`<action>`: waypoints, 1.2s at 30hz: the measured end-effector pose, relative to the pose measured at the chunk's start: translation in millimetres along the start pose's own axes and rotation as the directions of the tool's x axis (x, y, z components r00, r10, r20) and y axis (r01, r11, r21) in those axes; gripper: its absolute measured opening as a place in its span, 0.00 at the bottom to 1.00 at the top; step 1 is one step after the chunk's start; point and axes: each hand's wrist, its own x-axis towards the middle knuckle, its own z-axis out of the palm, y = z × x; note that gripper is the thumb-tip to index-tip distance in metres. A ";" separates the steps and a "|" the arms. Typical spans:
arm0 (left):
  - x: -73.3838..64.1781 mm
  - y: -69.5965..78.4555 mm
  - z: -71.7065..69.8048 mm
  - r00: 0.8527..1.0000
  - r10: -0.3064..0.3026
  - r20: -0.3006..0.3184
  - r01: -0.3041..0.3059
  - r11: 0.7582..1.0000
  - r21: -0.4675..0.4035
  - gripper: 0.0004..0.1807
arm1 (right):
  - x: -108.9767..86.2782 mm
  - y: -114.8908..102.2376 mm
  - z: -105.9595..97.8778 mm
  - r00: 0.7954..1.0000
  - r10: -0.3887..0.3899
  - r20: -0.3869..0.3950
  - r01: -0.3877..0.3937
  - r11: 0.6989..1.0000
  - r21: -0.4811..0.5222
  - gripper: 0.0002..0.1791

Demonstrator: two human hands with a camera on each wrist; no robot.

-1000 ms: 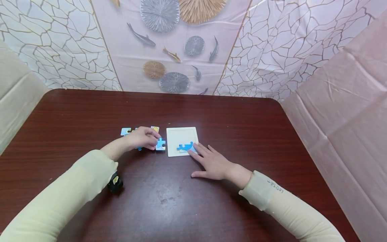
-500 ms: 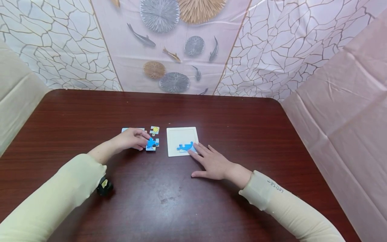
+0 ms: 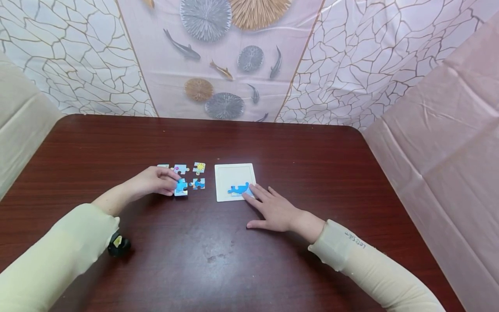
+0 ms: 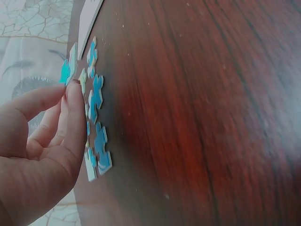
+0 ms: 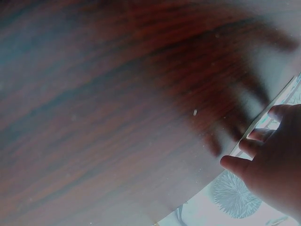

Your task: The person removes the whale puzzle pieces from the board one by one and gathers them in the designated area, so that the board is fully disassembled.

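In the head view my left hand (image 3: 153, 180) pinches a blue jigsaw piece (image 3: 181, 187) between thumb and fingertips. The left wrist view shows this jigsaw piece (image 4: 68, 70) held up on edge above the loose pieces (image 4: 97, 96). My right hand (image 3: 274, 212) lies with fingers spread, its fingertips on the lower right corner of a square white puzzle tray (image 3: 230, 171). Inside the tray, along its lower right, lies a blue section of puzzle (image 3: 239, 189), partly covered by those fingertips. The right wrist view catches the right hand (image 5: 268, 155) at the tray's edge.
Left of the tray lie a piece with a yellow sun (image 3: 199, 167), a blue piece (image 3: 198, 183) and a pale piece with a pink mark (image 3: 180, 169). Another pale piece (image 3: 163, 166) is partly behind the left hand. All are on the dark red-brown table (image 3: 312, 164).
My left hand has moved left, away from the tray, carrying the blue jigsaw piece over the loose ones and uncovering those nearer the tray. The right hand has stayed still.
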 end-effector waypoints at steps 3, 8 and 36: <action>-4.1 -2.0 -2.4 1.000 0.002 0.007 -0.002 1.000 -0.009 0.24 | 0.1 -0.1 -0.2 1.000 -0.002 0.000 0.002 1.000 0.000 0.45; -11.1 -8.0 -8.1 1.000 -0.021 0.009 0.021 1.000 -0.008 0.26 | -0.1 -0.1 -0.5 1.000 -0.006 -0.001 0.006 1.000 -0.001 0.45; -28.7 -34.4 -26.8 0.997 -0.075 0.022 0.074 0.996 0.050 0.25 | -0.3 2.0 0.8 1.000 -0.008 -0.009 0.008 1.000 0.015 0.45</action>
